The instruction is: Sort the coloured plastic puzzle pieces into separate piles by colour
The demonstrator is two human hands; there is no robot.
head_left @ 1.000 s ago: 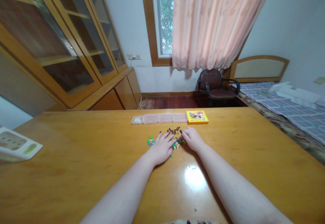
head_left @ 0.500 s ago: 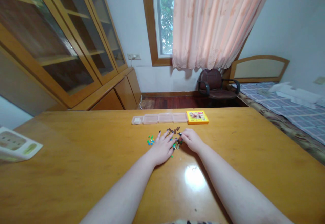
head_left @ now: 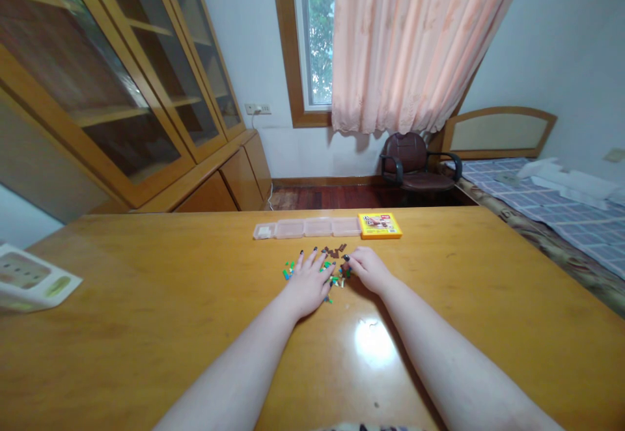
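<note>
Small plastic bricks (head_left: pixel 338 280), seen from my head camera, lie in a loose scatter on the counter (head_left: pixel 454 301) directly before me, between and just ahead of my hands. Brown bricks (head_left: pixel 334 250) gather on the far side, green and blue bricks (head_left: pixel 289 272) on the left, and a mixed few lie against my right hand (head_left: pixel 368 269). That hand is narrowed, its fingers bunched at the bricks, and I cannot tell whether it pinches one. My left hand (head_left: pixel 307 286) is spread wide, palm down, fingers fanned over the scatter, holding nothing that I can see. The colours are only roughly grouped, and most bricks lie out on the counter, not in a container. Beyond them, a clear plastic compartment box (head_left: pixel 305 228) has its long axis running left to right across the counter, with a pale piece in its leftmost compartment. A yellow box (head_left: pixel 379 225) sits just beside its right end. The bricks share no single direction. A white printed package (head_left: pixel 29 279) lies at the counter's left edge.
</note>
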